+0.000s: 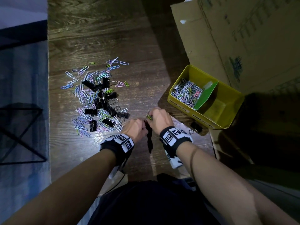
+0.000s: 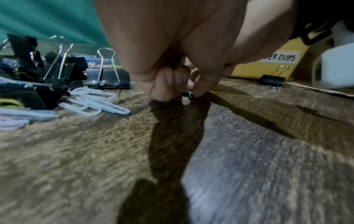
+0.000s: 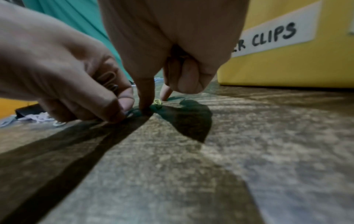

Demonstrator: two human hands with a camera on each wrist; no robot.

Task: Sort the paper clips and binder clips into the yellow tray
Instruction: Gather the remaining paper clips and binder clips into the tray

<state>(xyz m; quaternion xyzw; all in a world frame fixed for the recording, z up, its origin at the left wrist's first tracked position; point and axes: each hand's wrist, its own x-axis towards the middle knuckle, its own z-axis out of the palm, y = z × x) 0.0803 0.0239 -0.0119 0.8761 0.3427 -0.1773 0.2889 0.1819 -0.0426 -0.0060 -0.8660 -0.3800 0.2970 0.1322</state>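
A mixed pile of coloured paper clips (image 1: 87,96) and black binder clips (image 1: 103,101) lies on the wooden surface. To the right stands the yellow tray (image 1: 230,114); its left compartment holds paper clips (image 1: 186,93) and its right compartment shows bare. My two hands meet between pile and tray. My left hand (image 1: 138,127) holds paper clips (image 3: 109,81) in its curled fingers, and its fingertips pinch a small clip (image 2: 190,95) on the surface. The index and thumb of my right hand (image 1: 159,119) pinch down at a yellow-green paper clip (image 3: 157,102).
One black binder clip (image 1: 195,127) lies alone in front of the tray. A large cardboard box (image 1: 243,38) rises behind the tray. A green divider (image 1: 206,95) splits the tray. A blue rug (image 1: 22,95) borders the wood on the left.
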